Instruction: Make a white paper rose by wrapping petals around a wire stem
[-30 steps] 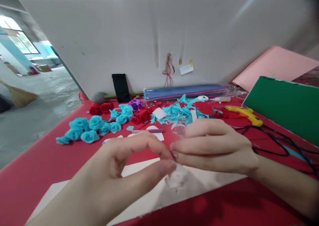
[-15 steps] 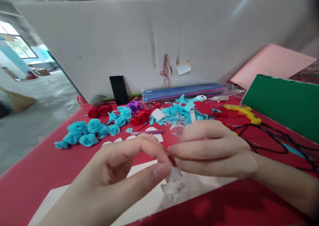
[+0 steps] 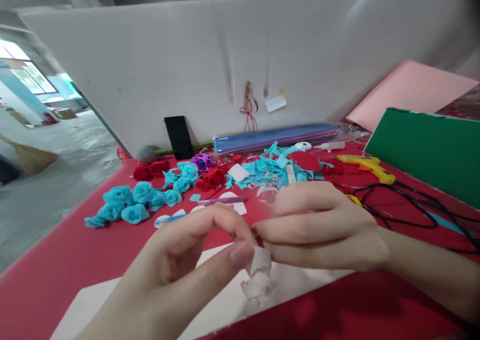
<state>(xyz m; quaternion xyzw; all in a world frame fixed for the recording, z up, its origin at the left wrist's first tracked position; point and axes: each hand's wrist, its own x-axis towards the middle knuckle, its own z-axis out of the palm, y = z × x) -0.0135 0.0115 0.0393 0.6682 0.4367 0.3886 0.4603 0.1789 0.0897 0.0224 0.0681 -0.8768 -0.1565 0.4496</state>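
Note:
Over a white sheet (image 3: 210, 300), my two hands meet at a small piece of crumpled white paper (image 3: 259, 280) with ragged, folded edges. My left hand (image 3: 202, 260) pinches its upper end between thumb and index finger. My right hand (image 3: 318, 225) is closed, its fingertips against the same upper end; its thumb is hidden behind the fingers. Behind the hands lie a purple pen (image 3: 223, 200), a blue stick-like item (image 3: 176, 218) and white paper pieces (image 3: 161, 221), partly covered by my left hand.
Blue paper roses (image 3: 135, 213) stand left on the red tabletop (image 3: 60, 245). Blue paper scraps (image 3: 266, 170), red roses (image 3: 212, 179) and a phone (image 3: 179, 137) are farther back. On the right are a yellow glue gun (image 3: 369, 166), a black cable (image 3: 397, 215) and a green board (image 3: 431, 155).
The white paper's upper part now shows more fully, as a rounded fold below the fingertips. Both hands keep nearly the same place. The blue item beside my left hand has come into view.

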